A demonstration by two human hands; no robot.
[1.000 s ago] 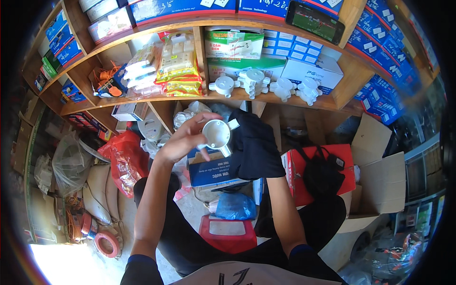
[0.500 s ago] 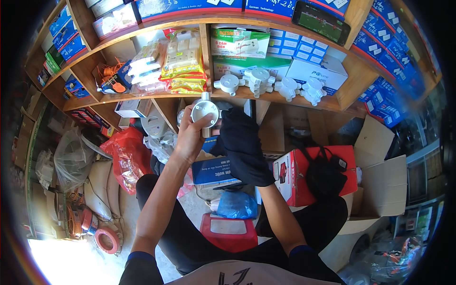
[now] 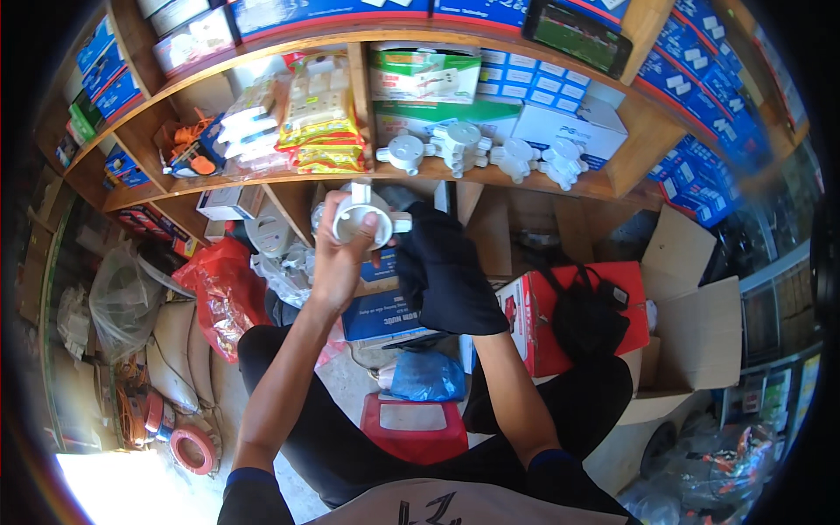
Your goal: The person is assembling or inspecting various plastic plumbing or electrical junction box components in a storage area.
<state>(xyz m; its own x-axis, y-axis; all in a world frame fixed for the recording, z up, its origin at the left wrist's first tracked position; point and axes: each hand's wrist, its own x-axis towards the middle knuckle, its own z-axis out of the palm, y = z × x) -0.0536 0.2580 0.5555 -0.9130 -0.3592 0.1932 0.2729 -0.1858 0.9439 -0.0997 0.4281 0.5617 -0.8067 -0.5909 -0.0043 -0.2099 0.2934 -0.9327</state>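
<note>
My left hand (image 3: 339, 255) grips a white round plastic junction box (image 3: 348, 229) with short pipe stubs, the thumb pressed into its open cup. One stub points up and another points right, toward a black cloth (image 3: 442, 271). That cloth covers my right hand (image 3: 464, 302) down to the wrist like a mitt, so its fingers are hidden. The cloth lies right beside the box's right stub; whether they touch is hard to tell. On the shelf beyond stand several similar white junction boxes (image 3: 461, 147) in a row.
A wooden shelf (image 3: 490, 179) runs across just beyond my hands, with packaged sockets (image 3: 319, 109) and a phone (image 3: 577, 39) on it. Below lie a blue carton (image 3: 385, 317), a red box (image 3: 569, 319), a red plastic bag (image 3: 223, 289) and a red stool (image 3: 411, 429).
The junction box has turned in my left hand, and its right stub now shows. The cloth-covered right hand has shifted slightly down beside it. The whole view has moved a little.
</note>
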